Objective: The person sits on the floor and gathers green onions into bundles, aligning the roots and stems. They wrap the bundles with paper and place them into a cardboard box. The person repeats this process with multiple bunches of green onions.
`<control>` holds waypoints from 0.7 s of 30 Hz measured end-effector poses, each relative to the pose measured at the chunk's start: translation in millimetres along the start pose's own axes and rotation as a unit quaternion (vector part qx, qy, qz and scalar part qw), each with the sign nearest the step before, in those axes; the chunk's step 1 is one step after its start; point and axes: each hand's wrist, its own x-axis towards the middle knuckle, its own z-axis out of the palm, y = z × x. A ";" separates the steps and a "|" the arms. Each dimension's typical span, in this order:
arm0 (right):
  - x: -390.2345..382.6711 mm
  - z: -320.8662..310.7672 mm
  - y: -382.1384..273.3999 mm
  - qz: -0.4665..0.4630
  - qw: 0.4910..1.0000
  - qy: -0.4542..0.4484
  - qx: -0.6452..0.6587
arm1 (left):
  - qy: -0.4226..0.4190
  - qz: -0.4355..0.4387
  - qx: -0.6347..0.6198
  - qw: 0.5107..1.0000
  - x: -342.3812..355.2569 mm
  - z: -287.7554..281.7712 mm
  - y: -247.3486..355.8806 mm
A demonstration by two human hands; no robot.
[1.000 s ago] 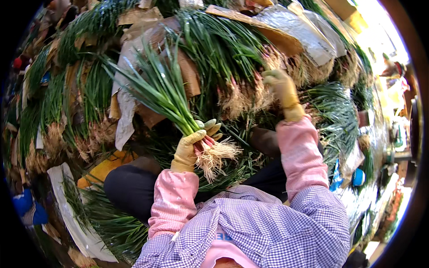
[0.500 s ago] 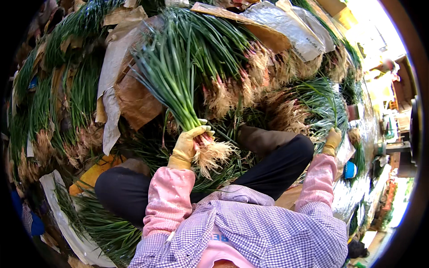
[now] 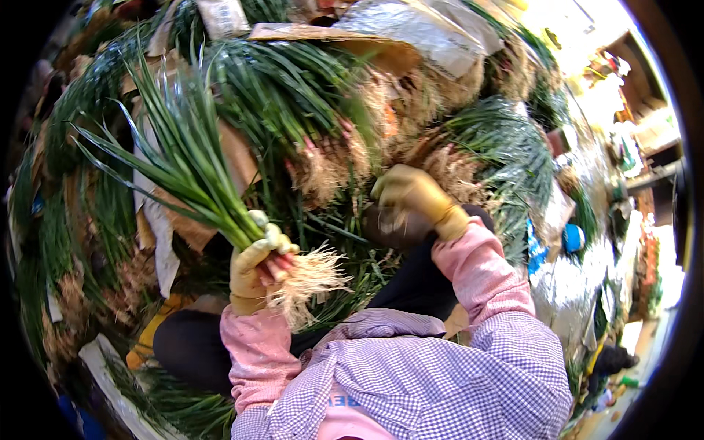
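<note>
The right hand (image 3: 416,199) has swung inward from the piled greens (image 3: 504,147) since 0.5 s ago; blur hides its grip. The left hand's (image 3: 253,265) grip clasps 1 onion bunch (image 3: 213,196) before the body, green-leaved, pink-stemmed, pale roots splayed.

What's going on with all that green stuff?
A person sits among piles of green onions. The left hand, gloved, grips one bunch by its pinkish stems, roots pointing right. The right hand, also gloved, is near the right leg, too blurred to tell if it holds anything.
</note>
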 end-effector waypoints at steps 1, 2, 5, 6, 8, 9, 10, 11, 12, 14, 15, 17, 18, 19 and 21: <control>11.1 30.2 -19.3 0.246 0.930 -0.153 0.227 | 0.001 0.002 0.027 1.000 -2.9 -0.9 3.4; 34.2 35.6 -40.3 0.286 0.909 -0.275 0.124 | -0.002 0.002 0.051 0.999 -4.0 0.0 4.2; 62.8 65.3 13.3 0.225 0.974 0.018 -0.015 | 0.050 -0.002 0.099 0.994 -6.1 -6.3 5.0; 97.9 48.0 4.8 0.353 0.932 0.072 -0.046 | 0.062 -0.036 0.125 0.990 -7.3 -12.0 7.0; 122.5 37.0 48.6 0.350 0.914 0.190 -0.083 | 0.061 -0.065 0.140 0.986 -1.9 -15.8 0.1; 129.2 40.4 70.7 0.385 0.904 0.164 -0.084 | 0.078 -0.091 0.129 0.984 2.8 -18.7 -5.6; 136.2 49.4 90.5 0.441 0.885 0.070 -0.135 | 0.077 -0.099 0.089 0.988 6.8 -28.2 -14.3; 146.6 50.0 89.2 0.442 0.887 0.011 -0.130 | 0.088 -0.098 0.053 0.990 8.5 -41.3 -22.5; 151.2 47.0 86.9 0.446 0.885 -0.048 -0.127 | 0.097 -0.100 0.015 0.990 9.0 -46.5 -29.1; 161.7 35.0 50.6 0.372 0.927 -0.013 -0.048 | 0.088 -0.111 -0.106 0.984 4.7 -60.4 -34.1; 162.1 22.1 19.4 0.382 0.924 -0.003 0.030 | 0.086 -0.095 -0.123 0.984 3.2 -61.5 -35.0; 143.7 20.2 6.1 0.408 0.906 0.006 0.118 | 0.072 -0.087 -0.180 0.977 5.6 -46.3 -33.8; 132.5 28.8 16.2 0.415 0.901 0.001 0.129 | 0.062 -0.084 -0.188 0.977 7.7 -48.5 -33.0; 120.7 36.3 23.8 0.423 0.895 -0.004 0.140 | 0.103 -0.087 -0.154 0.979 6.8 -45.7 -34.2; 123.0 38.7 -45.4 0.385 0.859 -0.051 0.334 | 0.091 -0.071 -0.086 0.990 7.8 -67.9 -36.6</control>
